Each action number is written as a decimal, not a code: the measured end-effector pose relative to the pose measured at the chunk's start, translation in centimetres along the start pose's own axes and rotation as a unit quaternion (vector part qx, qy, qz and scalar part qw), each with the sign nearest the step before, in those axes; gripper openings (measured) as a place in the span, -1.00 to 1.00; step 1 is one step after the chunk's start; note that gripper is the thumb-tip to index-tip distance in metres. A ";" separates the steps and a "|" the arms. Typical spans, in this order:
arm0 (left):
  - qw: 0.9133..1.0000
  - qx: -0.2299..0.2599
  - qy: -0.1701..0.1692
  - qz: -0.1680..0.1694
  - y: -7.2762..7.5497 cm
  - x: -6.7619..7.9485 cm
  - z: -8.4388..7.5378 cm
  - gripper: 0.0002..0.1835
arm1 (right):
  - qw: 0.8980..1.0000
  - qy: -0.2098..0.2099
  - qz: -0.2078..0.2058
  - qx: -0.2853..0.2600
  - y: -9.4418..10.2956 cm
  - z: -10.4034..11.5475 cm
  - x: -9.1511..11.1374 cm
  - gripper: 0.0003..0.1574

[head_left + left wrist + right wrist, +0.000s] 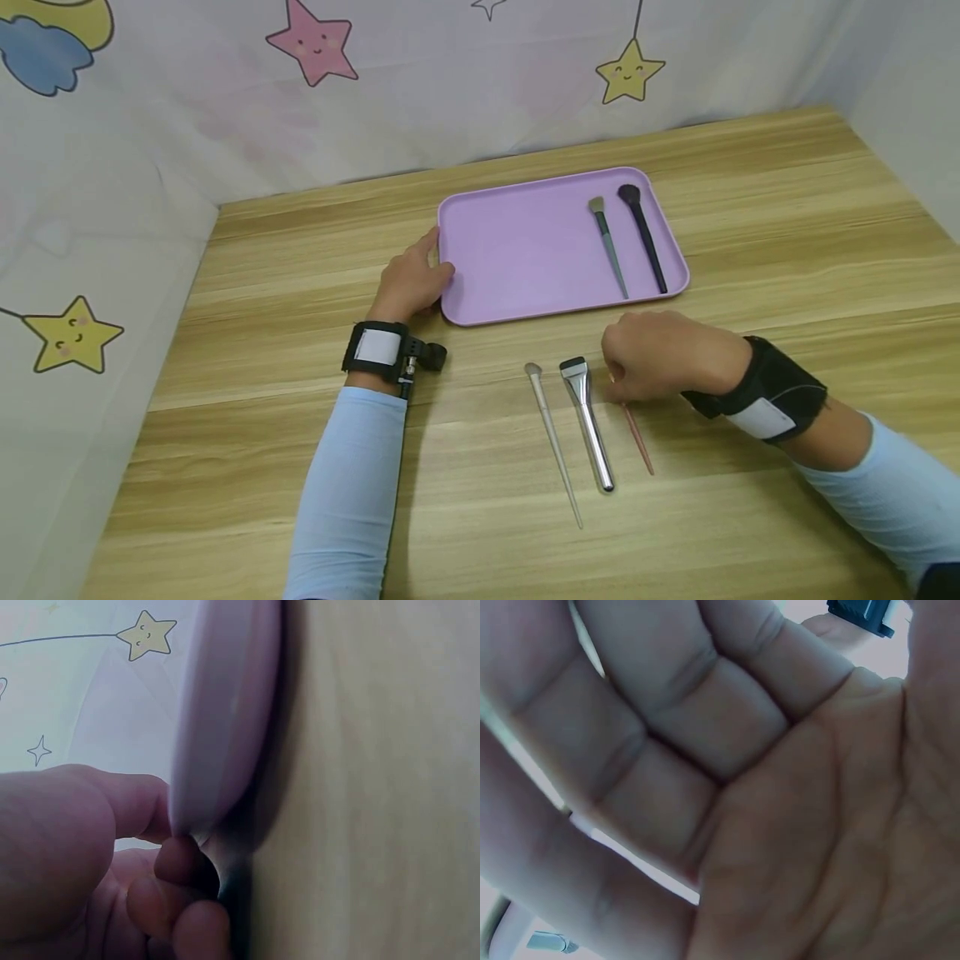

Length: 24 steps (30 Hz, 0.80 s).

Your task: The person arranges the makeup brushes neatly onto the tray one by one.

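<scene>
My left hand (412, 283) pinches the left edge of a lilac tray (517, 250), thumb over the rim. In the left wrist view, the tray's edge (217, 727) sits between thumb and fingers. Below the tray, my right hand (667, 354) has its thumb and fingers around the upper part of a thin pink makeup brush (637, 437), whose head is hidden. Beside it lie a flat-headed silver makeup brush (590, 421) and a slim pale makeup brush (553, 442). The right wrist view is filled mostly by the right palm (780, 825).
On the tray's right side lie a green-handled makeup brush (609, 250) and a black makeup brush (645, 237). Wood-grain table (247, 358) surrounds the tray. Behind it hangs a pale cloth (420, 100) printed with stars.
</scene>
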<state>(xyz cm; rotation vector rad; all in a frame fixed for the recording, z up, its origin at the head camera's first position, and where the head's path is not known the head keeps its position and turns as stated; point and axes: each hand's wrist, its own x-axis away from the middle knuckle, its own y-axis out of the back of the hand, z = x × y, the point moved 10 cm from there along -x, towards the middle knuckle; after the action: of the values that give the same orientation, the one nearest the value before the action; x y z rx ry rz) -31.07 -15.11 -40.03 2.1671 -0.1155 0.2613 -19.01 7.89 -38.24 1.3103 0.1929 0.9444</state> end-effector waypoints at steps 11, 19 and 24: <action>1.000 0.001 0.006 0.003 0.0 0.1 0.1 -0.28 | 0.999 0.017 -0.042 -0.013 0.7 -0.1 -0.3 -0.50; 1.000 0.006 0.005 0.003 -0.1 -0.1 0.2 -0.27 | 0.999 -0.019 -0.036 0.007 0.8 -0.5 0.1 -0.54; 1.000 0.001 0.005 0.001 -0.1 -0.1 0.1 -0.28 | 1.000 -0.014 -0.014 0.017 0.4 -0.4 0.2 -0.63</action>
<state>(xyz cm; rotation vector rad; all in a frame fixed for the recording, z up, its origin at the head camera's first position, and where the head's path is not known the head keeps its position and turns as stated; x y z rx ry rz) -31.09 -15.18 -40.21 2.1683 -0.1105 0.2741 -19.31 8.26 -37.89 1.3481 0.2065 0.9014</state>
